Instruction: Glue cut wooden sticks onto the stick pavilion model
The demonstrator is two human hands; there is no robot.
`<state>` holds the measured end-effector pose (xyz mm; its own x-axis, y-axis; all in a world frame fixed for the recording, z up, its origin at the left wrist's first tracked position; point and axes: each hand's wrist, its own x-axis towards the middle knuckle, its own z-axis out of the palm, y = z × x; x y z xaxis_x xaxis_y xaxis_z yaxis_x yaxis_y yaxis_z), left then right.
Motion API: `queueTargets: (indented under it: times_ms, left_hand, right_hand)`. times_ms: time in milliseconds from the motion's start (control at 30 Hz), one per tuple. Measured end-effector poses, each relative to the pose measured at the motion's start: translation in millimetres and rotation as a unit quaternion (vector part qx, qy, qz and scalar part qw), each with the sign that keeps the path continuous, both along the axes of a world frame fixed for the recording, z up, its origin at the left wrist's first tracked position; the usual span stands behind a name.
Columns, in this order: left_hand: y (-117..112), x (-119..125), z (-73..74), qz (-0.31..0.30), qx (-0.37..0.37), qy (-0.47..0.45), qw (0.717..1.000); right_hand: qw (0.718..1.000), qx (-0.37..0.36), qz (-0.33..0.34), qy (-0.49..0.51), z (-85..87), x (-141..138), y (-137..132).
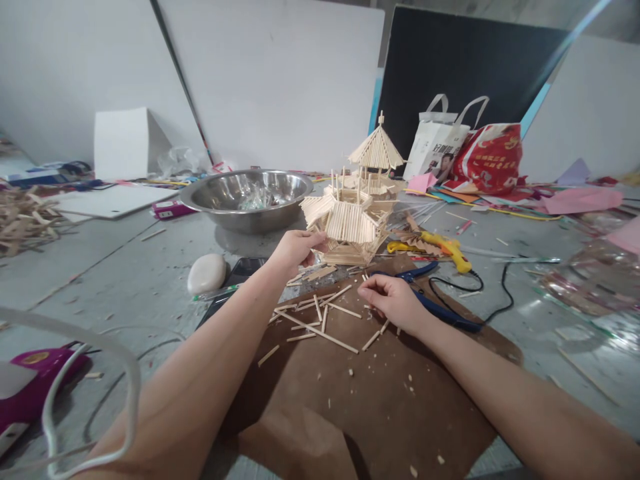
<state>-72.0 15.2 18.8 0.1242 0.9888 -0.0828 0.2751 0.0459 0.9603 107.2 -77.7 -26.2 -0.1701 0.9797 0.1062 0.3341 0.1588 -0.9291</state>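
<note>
A pagoda model made of thin wooden sticks [356,207] stands on the grey floor at the far edge of a brown paper sheet [350,393]. My left hand [296,251] is closed on the model's lower roof edge. My right hand [393,300] rests on the brown sheet with fingers curled in a pinch over loose sticks [320,319]; what it pinches is too small to name. Blue pliers [430,293] lie just beyond the right hand.
A steel bowl [249,197] sits behind the left hand. A yellow glue gun [443,248] with a black cord lies to the right of the model. A white oval stone [207,273], a phone, bags [465,157], coloured paper and a white cable [95,393] lie around.
</note>
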Motion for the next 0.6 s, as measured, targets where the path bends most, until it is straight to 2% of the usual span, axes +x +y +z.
queueTargets:
  times_ms: [167,367,467,600]
  left_hand:
    - [-1,-8,6.9,-0.02,0.029,0.037,0.999]
    - [-10,-44,36.1,-0.105,0.031,0.18,0.978]
    - [-18,-51,43.6,-0.154,0.019,0.255,0.954]
    - [-25,-45,40.1,-0.241,0.032,0.348,0.905]
  right_hand:
    - [1.0,0.003,-0.001,-0.007,-0.8,2,1]
    - [0.998,0.034,-0.005,-0.052,-2.9,5,2]
    - [0.996,0.046,-0.004,-0.079,-2.5,6,1]
    - [0.99,0.076,-0.003,-0.121,-1.0,7,0]
